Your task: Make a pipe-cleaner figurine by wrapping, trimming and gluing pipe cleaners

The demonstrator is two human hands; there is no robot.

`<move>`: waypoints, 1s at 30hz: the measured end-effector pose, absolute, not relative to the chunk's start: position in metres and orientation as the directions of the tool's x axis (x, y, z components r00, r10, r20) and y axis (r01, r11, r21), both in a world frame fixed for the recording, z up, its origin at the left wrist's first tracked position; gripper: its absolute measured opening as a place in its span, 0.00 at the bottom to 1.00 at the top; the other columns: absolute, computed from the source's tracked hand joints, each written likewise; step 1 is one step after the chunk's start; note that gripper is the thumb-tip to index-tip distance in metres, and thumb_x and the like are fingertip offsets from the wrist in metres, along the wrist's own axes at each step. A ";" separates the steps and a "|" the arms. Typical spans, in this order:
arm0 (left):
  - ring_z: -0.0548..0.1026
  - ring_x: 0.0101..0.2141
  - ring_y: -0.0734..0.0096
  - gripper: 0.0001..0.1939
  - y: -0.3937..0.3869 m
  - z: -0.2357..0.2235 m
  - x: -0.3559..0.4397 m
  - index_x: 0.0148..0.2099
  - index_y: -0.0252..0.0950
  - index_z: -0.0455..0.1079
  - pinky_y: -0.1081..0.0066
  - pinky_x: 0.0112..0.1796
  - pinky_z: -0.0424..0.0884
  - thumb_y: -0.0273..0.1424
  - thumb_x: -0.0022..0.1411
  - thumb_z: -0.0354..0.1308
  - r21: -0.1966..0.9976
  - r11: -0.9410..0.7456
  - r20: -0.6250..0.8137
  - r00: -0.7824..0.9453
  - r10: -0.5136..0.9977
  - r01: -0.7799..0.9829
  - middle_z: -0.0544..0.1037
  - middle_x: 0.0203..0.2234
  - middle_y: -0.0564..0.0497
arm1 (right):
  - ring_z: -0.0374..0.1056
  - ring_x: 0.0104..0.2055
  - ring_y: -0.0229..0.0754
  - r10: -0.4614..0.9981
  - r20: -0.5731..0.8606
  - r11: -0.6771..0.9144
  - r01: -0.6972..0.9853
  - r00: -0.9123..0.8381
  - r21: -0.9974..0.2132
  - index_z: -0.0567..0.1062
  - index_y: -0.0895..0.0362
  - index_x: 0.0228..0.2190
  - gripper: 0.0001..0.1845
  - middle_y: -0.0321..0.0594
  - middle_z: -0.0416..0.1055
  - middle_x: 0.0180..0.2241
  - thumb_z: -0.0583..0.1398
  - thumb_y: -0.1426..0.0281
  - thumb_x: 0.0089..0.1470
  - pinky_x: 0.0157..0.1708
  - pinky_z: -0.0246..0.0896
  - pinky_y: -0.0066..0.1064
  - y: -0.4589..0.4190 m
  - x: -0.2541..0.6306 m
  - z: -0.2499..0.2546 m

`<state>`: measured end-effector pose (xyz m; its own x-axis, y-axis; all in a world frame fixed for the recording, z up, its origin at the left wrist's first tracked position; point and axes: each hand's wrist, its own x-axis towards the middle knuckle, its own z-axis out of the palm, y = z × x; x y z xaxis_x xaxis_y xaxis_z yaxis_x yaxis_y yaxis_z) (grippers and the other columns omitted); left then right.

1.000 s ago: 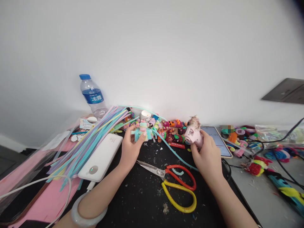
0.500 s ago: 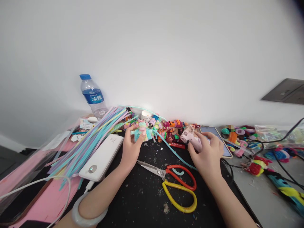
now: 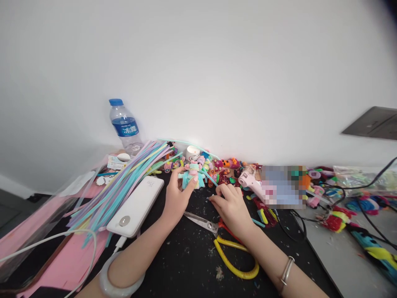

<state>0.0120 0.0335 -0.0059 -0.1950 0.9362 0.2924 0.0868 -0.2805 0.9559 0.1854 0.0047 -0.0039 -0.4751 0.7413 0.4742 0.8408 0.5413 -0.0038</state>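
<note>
My left hand (image 3: 176, 198) pinches a small pastel fuzzy figure (image 3: 192, 175) made of blue, pink and yellow pipe cleaners, holding it upright just above the black mat (image 3: 186, 265). My right hand (image 3: 228, 205) rests on the mat right of it, fingers curled and pinched at something tiny I cannot make out. A pink glue gun (image 3: 248, 180) lies on the mat behind my right hand, untouched. Scissors (image 3: 229, 248) with red and yellow handles lie under my right wrist.
A bundle of pastel pipe cleaners (image 3: 120, 186) fans over a white power bank (image 3: 135, 207) at left. A water bottle (image 3: 125, 127) stands by the wall. Small colourful crafts (image 3: 223, 165) line the wall; cables and more crafts (image 3: 341, 207) crowd the right side.
My right hand laid the pink glue gun down on the mat, let it go and moved left toward the fuzzy figure. My left hand kept holding the figure.
</note>
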 end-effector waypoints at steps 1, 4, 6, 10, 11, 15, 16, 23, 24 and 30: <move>0.71 0.46 0.64 0.18 0.033 -0.006 0.012 0.48 0.39 0.63 0.67 0.45 0.68 0.36 0.56 0.58 0.955 -0.282 0.294 -0.194 0.936 0.089 0.71 0.46 0.48 | 0.54 0.35 0.41 0.744 0.470 0.538 0.843 -0.475 0.000 0.75 0.55 0.29 0.06 0.39 0.63 0.32 0.57 0.72 0.56 0.32 0.43 0.33 0.006 0.185 -0.004; 0.70 0.48 0.64 0.18 0.032 -0.004 0.012 0.48 0.39 0.63 0.67 0.46 0.67 0.36 0.56 0.57 0.952 -0.288 0.303 -0.191 0.934 0.104 0.70 0.47 0.48 | 0.54 0.35 0.41 0.751 0.461 0.531 0.847 -0.472 0.001 0.75 0.55 0.30 0.05 0.39 0.63 0.32 0.58 0.72 0.56 0.33 0.43 0.33 0.008 0.185 -0.004; 0.69 0.48 0.64 0.18 0.032 -0.003 0.011 0.48 0.39 0.62 0.67 0.46 0.67 0.36 0.56 0.57 0.952 -0.288 0.303 -0.184 0.935 0.103 0.70 0.47 0.48 | 0.55 0.36 0.41 0.755 0.444 0.537 0.844 -0.483 0.006 0.75 0.56 0.31 0.06 0.39 0.63 0.32 0.57 0.73 0.57 0.33 0.43 0.33 0.009 0.184 -0.004; 0.70 0.48 0.63 0.18 0.031 -0.002 0.012 0.49 0.39 0.62 0.66 0.46 0.68 0.36 0.57 0.57 0.954 -0.283 0.296 -0.181 0.938 0.094 0.70 0.48 0.47 | 0.56 0.36 0.41 0.757 0.411 0.552 0.834 -0.507 0.012 0.75 0.56 0.32 0.07 0.39 0.63 0.33 0.56 0.73 0.58 0.34 0.43 0.33 0.011 0.183 -0.002; 0.70 0.48 0.63 0.18 0.031 -0.002 0.012 0.49 0.39 0.62 0.66 0.45 0.68 0.36 0.57 0.57 0.955 -0.280 0.293 -0.179 0.939 0.098 0.70 0.48 0.47 | 0.56 0.37 0.41 0.755 0.410 0.556 0.831 -0.512 0.015 0.75 0.56 0.32 0.07 0.39 0.63 0.33 0.56 0.73 0.57 0.34 0.43 0.33 0.012 0.182 -0.002; 0.72 0.45 0.62 0.19 0.031 -0.003 0.011 0.50 0.39 0.62 0.64 0.44 0.69 0.37 0.57 0.56 0.958 -0.262 0.280 -0.172 0.944 0.119 0.71 0.46 0.47 | 0.56 0.36 0.41 0.757 0.386 0.560 0.828 -0.527 0.035 0.75 0.56 0.32 0.05 0.39 0.63 0.33 0.58 0.73 0.56 0.33 0.43 0.33 0.014 0.180 0.000; 0.72 0.44 0.62 0.19 0.031 -0.004 0.011 0.50 0.39 0.62 0.64 0.44 0.69 0.37 0.57 0.56 0.957 -0.261 0.280 -0.174 0.944 0.123 0.71 0.46 0.47 | 0.56 0.36 0.41 0.761 0.377 0.557 0.829 -0.528 0.035 0.75 0.56 0.32 0.05 0.39 0.63 0.33 0.58 0.73 0.56 0.33 0.43 0.33 0.015 0.180 0.001; 0.72 0.42 0.63 0.18 0.031 -0.005 0.011 0.49 0.40 0.62 0.64 0.42 0.69 0.37 0.57 0.57 0.955 -0.260 0.283 -0.166 0.945 0.145 0.71 0.46 0.48 | 0.56 0.37 0.41 0.788 0.343 0.547 0.837 -0.511 -0.012 0.75 0.56 0.32 0.05 0.40 0.64 0.33 0.58 0.73 0.56 0.33 0.43 0.33 0.016 0.179 0.003; 0.72 0.43 0.63 0.18 0.031 -0.005 0.010 0.50 0.40 0.62 0.65 0.43 0.69 0.37 0.57 0.57 0.954 -0.261 0.283 -0.164 0.945 0.144 0.71 0.46 0.48 | 0.56 0.37 0.41 0.790 0.343 0.547 0.837 -0.508 -0.023 0.75 0.56 0.32 0.05 0.39 0.63 0.33 0.58 0.73 0.56 0.33 0.43 0.32 0.016 0.179 0.003; 0.71 0.45 0.62 0.18 0.030 -0.005 0.010 0.50 0.40 0.62 0.64 0.45 0.68 0.37 0.57 0.56 0.955 -0.261 0.282 -0.156 0.947 0.141 0.70 0.47 0.48 | 0.57 0.37 0.41 0.792 0.347 0.554 0.830 -0.503 -0.061 0.75 0.56 0.33 0.08 0.39 0.63 0.33 0.56 0.76 0.57 0.33 0.43 0.32 0.017 0.181 0.005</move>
